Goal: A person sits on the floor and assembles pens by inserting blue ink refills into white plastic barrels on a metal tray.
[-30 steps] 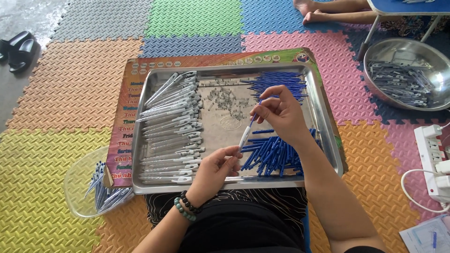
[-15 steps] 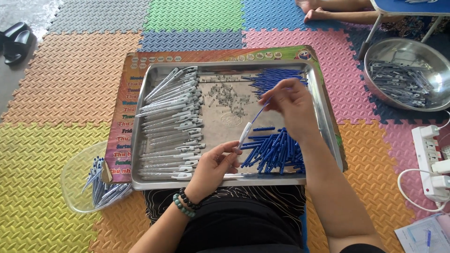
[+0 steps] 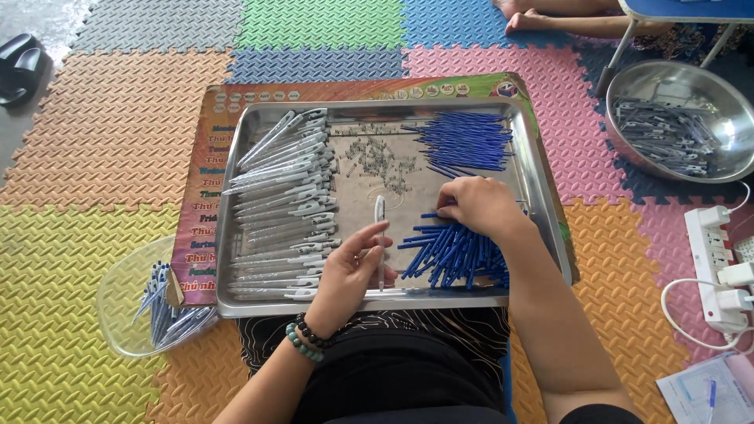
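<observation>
A steel tray [image 3: 542, 196] lies on my lap and the floor mat. My left hand [image 3: 349, 275] holds a clear pen barrel [image 3: 380, 235] upright near the tray's front edge. My right hand [image 3: 479, 206] rests on the near pile of blue pen parts [image 3: 448, 255], fingers pinching one. A row of clear pen barrels [image 3: 287, 196] fills the tray's left side. Small metal springs [image 3: 377, 161] lie scattered in the middle. A second pile of blue refills [image 3: 463, 141] sits at the tray's far right.
A clear plastic bowl [image 3: 126, 283] with assembled pens sits at the left. A steel basin [image 3: 675, 86] with pen parts stands at the far right. A power strip [image 3: 719, 259] lies at the right. Another person's feet [image 3: 542, 20] show at the top.
My right hand let go of the barrel's top and came down onto the near blue pile. My left hand kept the barrel, which now stands more upright.
</observation>
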